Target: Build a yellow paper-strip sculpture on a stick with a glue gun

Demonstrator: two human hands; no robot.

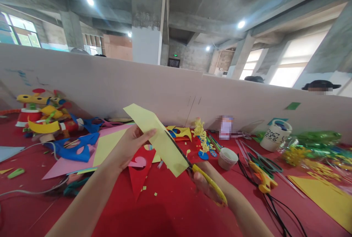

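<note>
My left hand (132, 143) pinches a pale yellow sheet of paper (162, 145) by its left edge, thumb on top. The sheet is held tilted above the table. In my right hand (205, 180) is a pair of scissors (210, 182) with yellow handles, my fingers wrapped round them. Their dark blades run along the sheet's right edge, pointing up and left; how far they are apart is hard to see. Under the sheet lie a red cut-out shape (140, 172) and small yellow scraps (155, 194).
Blue cut-outs (74, 149) and pink paper (59, 169) lie left, before paper-cup models (30, 114). A yellow glue gun (262, 178) with black cable, a paper cup (227, 158), a roll of tape (275, 136) and yellow sheets (320, 196) are right. A white partition (154, 86) stands behind.
</note>
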